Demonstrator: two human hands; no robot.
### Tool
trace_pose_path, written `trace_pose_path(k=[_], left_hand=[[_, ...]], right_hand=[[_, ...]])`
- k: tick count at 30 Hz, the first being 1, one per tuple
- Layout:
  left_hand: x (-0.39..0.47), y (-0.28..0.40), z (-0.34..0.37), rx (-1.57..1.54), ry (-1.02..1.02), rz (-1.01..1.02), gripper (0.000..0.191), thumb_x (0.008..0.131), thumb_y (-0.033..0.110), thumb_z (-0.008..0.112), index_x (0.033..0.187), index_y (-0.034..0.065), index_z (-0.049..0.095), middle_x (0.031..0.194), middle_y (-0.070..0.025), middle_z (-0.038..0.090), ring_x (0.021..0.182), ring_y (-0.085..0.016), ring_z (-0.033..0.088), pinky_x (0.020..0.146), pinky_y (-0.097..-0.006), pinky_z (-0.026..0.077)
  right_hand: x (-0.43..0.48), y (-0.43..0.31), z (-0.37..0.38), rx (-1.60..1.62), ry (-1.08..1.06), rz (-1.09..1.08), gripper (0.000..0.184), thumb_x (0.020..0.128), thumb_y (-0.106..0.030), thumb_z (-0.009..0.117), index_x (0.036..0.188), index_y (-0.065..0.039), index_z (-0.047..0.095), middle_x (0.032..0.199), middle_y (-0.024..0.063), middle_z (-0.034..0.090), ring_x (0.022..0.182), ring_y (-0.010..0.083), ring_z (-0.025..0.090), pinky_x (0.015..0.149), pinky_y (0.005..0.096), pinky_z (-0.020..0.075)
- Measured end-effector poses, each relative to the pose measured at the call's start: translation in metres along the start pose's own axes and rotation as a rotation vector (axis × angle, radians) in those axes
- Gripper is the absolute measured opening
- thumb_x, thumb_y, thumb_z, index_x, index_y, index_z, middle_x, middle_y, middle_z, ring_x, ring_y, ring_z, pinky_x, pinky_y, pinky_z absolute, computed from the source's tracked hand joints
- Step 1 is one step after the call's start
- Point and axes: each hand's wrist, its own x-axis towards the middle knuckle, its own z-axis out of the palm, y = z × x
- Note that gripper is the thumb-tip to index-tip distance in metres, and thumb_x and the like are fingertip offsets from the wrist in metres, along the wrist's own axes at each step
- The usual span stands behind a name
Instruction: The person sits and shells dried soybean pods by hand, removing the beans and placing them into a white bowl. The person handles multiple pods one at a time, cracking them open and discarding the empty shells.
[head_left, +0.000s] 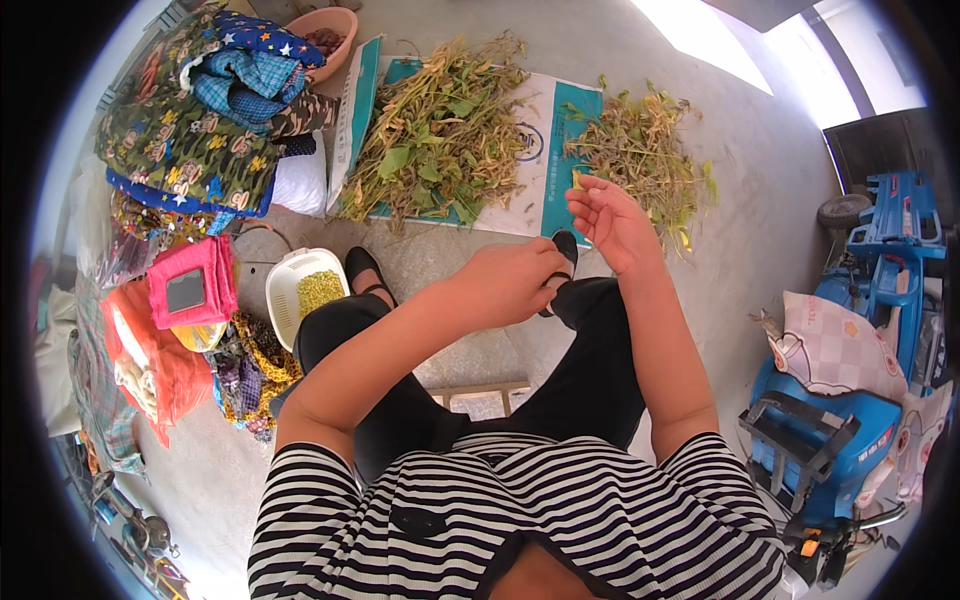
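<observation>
My right hand (613, 221) is raised in front of the right knee. Between its thumb and fingertips it pinches a yellow-green bean pod (577, 180). Lower and to the left, my left hand (517, 279) hangs over the gap between the knees with its fingers curled down; whether anything is inside them is hidden. Past the feet, a large heap of pulled bean plants (442, 135) lies on a flattened woven sack (536, 202). A smaller heap of bean plants (637, 146) lies at the sack's right end. A white plastic basket (281, 304) by the left knee holds shelled green beans (320, 291).
On the left are piled quilts and clothes (187, 142), a pink cloth with a phone-like dark rectangle (185, 291) and a red plastic bag (161, 375). A pink basin (341, 56) stands behind them. A blue three-wheeled vehicle (825, 427) stands on the right.
</observation>
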Motion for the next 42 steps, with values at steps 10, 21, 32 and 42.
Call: trace_pose_path(k=[10, 21, 32, 42], left_hand=[[0.012, -0.086, 0.0, 0.174, -0.092, -0.116, 0.022, 0.07, 0.012, 0.064, 0.087, 0.0036, 0.054, 0.082, -0.0103, 0.054, 0.074, -0.028, 0.06, 0.064, -0.0379, 0.046], [0.016, -0.107, -0.04, 0.129, -0.089, -0.185, 0.029, 0.066, 0.009, 0.06, 0.093, -0.0004, 0.056, 0.083, -0.0108, 0.055, 0.074, -0.025, 0.059, 0.064, -0.0348, 0.044], [0.01, -0.098, -0.047, 0.079, -0.271, -0.15, 0.013, 0.069, 0.011, 0.06, 0.08, 0.0048, 0.062, 0.079, -0.0086, 0.06, 0.073, -0.02, 0.06, 0.061, -0.0307, 0.044], [0.004, -0.097, -0.037, 0.117, -0.061, -0.181, 0.023, 0.071, 0.011, 0.057, 0.092, 0.002, 0.058, 0.081, -0.0073, 0.057, 0.075, -0.022, 0.059, 0.066, -0.0327, 0.044]], right_hand=[[0.26, 0.032, 0.015, -0.465, 0.199, 0.243, 0.022, 0.083, -0.007, 0.06, 0.105, -0.003, 0.059, 0.085, 0.0065, 0.068, 0.07, 0.013, 0.063, 0.061, 0.0266, 0.0483], [0.416, 0.13, 0.092, -0.399, 0.216, 0.345, 0.012, 0.083, -0.003, 0.061, 0.095, 0.001, 0.061, 0.083, 0.0113, 0.062, 0.061, 0.0164, 0.058, 0.055, 0.033, 0.0445], [0.468, 0.173, 0.185, -0.201, 0.188, 0.373, 0.036, 0.097, -0.016, 0.049, 0.131, -0.003, 0.045, 0.124, 0.0106, 0.052, 0.121, 0.025, 0.045, 0.106, 0.0398, 0.0379], [0.356, 0.049, 0.14, -0.151, -0.139, 0.045, 0.031, 0.097, -0.02, 0.048, 0.124, -0.007, 0.052, 0.075, 0.0006, 0.05, 0.062, 0.0097, 0.045, 0.059, 0.0276, 0.0414]])
